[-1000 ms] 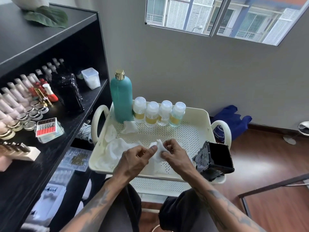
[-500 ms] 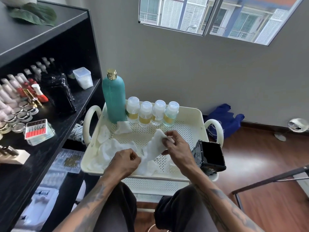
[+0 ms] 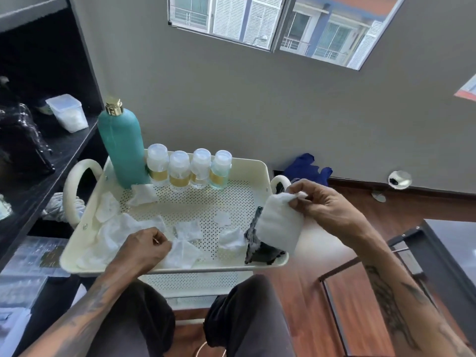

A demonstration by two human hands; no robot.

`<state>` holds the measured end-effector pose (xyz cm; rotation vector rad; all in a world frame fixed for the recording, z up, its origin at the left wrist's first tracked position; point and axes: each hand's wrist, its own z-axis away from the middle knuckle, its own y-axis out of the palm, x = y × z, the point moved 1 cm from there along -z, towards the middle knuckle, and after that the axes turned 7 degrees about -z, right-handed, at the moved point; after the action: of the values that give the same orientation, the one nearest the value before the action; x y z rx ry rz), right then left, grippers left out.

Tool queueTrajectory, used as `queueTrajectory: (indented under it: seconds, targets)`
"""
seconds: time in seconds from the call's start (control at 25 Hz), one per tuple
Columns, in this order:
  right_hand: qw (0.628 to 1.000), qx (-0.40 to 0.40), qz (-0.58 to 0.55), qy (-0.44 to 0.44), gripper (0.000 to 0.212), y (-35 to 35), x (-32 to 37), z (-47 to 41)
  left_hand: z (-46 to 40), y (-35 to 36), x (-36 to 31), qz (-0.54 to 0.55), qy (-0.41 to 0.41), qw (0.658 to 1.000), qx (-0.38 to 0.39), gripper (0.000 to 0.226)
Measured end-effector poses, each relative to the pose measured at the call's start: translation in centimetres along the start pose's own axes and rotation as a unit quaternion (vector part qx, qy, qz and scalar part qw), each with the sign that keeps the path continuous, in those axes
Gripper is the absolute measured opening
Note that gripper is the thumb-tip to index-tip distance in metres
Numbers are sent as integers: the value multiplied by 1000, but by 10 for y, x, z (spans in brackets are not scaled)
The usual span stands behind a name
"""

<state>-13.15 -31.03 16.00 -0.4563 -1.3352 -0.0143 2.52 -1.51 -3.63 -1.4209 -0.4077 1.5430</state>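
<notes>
The pad [image 3: 279, 225] hanging from the right hand [image 3: 327, 207] covers the upper part of the black box [image 3: 257, 249] at the right corner of the tray [image 3: 180, 270]. The fingers of the left hand [image 3: 140, 249] curl under the palm, so whether they pinch the white scraps [image 3: 184, 253] beneath cannot be told. Labels on the four small bottles [image 3: 189, 168] are too small to read. The shelf [image 3: 38, 186] and its blurred dark bag [image 3: 20, 140] are cut by the left edge, the window [image 3: 283, 24] by the top.

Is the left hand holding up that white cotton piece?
No, the right hand pinches the white cotton piece over the tray's right edge; the left hand rests low among scraps.
</notes>
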Motion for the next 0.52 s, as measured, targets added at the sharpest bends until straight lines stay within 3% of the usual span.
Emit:
queueTrajectory:
  seconds: [0.12,0.36,0.52]
  targets:
    - [983,-25,183,-25,23,2,-23,-11,-1,1,2,-2,-4,1000,-4,12]
    - [878,-99,384,-268,19,19,-42,-14,0,1,1,-5,1,1000,-10,12]
    - [836,-100,472,-260,13,32,-54,5,0,1,2,-13,3,1000,-14,14]
